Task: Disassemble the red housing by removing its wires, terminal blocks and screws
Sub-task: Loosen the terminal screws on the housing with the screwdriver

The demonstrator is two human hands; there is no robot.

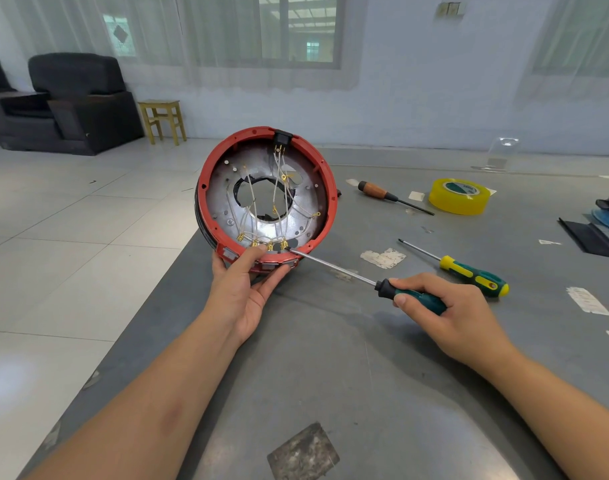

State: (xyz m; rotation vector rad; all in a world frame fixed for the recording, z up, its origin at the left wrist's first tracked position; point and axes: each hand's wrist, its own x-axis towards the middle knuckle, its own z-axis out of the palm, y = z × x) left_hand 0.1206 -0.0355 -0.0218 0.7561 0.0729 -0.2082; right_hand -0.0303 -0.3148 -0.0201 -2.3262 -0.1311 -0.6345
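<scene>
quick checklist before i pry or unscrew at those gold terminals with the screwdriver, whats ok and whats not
1. Housing steadied: the left hand grips the red housing at its lower rim, tilted up on the table. Ok.
2. Tool held: the right hand grips the green-handled screwdriver. Ok.
3. Tip placement: it sits at the rightmost of the gold terminals; whether it is seated cannot tell.
4. Thumb clearance: the left thumb lies right beside the tip. Not ok.
5. Wires still attached across the opening. Not ok yet.
6. Spare tool: the yellow-handled screwdriver lies nearby. Ok.
</scene>
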